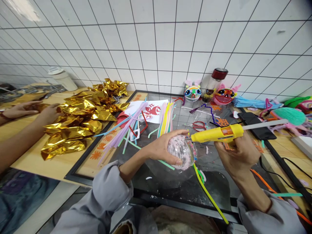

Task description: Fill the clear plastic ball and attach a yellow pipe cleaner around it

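Note:
My left hand (pixel 163 148) is wrapped round a clear rounded container (pixel 181 152) filled with whitish-pink fluffy strands. Colourful bits show along its right rim. In my right hand (pixel 237 154) is a yellow hot glue gun (pixel 218 133), with a long white glue stick (pixel 265 124) poking out of its back. The gun's nozzle points left at the container's upper rim; whether it touches cannot be made out. Below the container a yellow pipe cleaner (pixel 211 196) slants down toward the table edge, beside a small green curl.
Pastel pipe cleaners (pixel 167 118), red scissors (pixel 198 126) and a paper with a red cut-out (pixel 152 111) lie behind my hands. Two decorated animal heads (pixel 192 92) and a dark-lidded bottle (pixel 216 83) stand by the wall. At left, another person's hands (pixel 50 113) touch gold foil (pixel 83 110). A phone (pixel 257 125) lies right.

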### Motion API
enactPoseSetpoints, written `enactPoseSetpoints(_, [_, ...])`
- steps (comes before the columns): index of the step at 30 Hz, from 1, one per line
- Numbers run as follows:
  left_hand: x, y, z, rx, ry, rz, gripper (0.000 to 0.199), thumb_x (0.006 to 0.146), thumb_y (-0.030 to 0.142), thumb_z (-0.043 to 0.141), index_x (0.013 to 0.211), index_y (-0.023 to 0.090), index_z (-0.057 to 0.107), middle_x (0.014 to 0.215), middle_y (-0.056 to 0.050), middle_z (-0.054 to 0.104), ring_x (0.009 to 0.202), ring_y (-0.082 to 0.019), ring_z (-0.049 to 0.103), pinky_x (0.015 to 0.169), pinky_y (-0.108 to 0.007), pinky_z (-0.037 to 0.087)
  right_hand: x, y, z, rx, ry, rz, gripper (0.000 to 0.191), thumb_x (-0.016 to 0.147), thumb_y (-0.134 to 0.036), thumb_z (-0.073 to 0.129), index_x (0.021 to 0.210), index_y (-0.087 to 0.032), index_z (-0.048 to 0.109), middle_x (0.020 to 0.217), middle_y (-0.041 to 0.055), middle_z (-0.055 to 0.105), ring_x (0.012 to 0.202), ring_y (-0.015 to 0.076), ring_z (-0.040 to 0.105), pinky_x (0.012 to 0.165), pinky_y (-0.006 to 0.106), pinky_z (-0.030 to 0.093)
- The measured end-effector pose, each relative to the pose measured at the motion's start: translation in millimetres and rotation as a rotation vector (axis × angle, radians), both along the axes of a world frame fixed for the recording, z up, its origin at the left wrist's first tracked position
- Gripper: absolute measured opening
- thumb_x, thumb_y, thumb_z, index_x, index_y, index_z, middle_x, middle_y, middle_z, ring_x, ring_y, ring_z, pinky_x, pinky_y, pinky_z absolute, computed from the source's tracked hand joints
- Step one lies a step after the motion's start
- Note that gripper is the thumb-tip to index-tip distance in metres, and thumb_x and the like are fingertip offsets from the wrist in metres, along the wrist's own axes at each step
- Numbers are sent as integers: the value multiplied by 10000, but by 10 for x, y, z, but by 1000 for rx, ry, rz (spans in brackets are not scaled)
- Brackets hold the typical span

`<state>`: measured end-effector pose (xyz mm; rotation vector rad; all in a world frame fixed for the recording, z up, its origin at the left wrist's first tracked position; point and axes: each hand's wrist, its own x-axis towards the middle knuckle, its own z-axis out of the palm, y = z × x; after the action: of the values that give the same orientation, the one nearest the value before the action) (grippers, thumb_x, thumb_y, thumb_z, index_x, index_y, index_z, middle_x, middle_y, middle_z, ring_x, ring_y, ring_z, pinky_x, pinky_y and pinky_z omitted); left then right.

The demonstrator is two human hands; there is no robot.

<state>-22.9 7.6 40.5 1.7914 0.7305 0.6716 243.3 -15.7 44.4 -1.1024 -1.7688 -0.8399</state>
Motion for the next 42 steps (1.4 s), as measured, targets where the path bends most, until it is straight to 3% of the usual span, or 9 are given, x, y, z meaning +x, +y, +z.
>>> enactPoseSetpoints(15, [-5, 13, -18, -6, -7, -1, 1089, 506, 468, 885, 1465, 174, 460, 1505, -136, 526, 1348, -379, 526, 1190, -490, 351, -2, -8, 34, 1, -10, 45, 163, 787, -119, 667, 885, -220, 587, 718, -4, 658, 612, 165, 606, 521, 278, 361])
enactPoseSetpoints(23, [3, 13, -12, -8, -12, 7, 1089, 498, 478, 890, 1456, 174, 472, 1504, -138, 527, 1364, -380, 510, 1194, -484, 348, 56, -22, -11, -27, 1, -32, 85, 802, -220, 661, 820, -245, 582, 613, -15, 588, 514, 170, 534, 485, 299, 302])
enactPoseSetpoints(42, [-7, 8, 4, 3, 8, -16, 1111, 501, 433, 896, 1473, 138, 446, 1525, -154, 505, 1398, -383, 479, 1214, -467, 324, 42, -24, 29, -25, -12, 6, 115, 800, -170, 656, 860, -238, 586, 662, -12, 620, 547, 164, 564, 494, 288, 330])
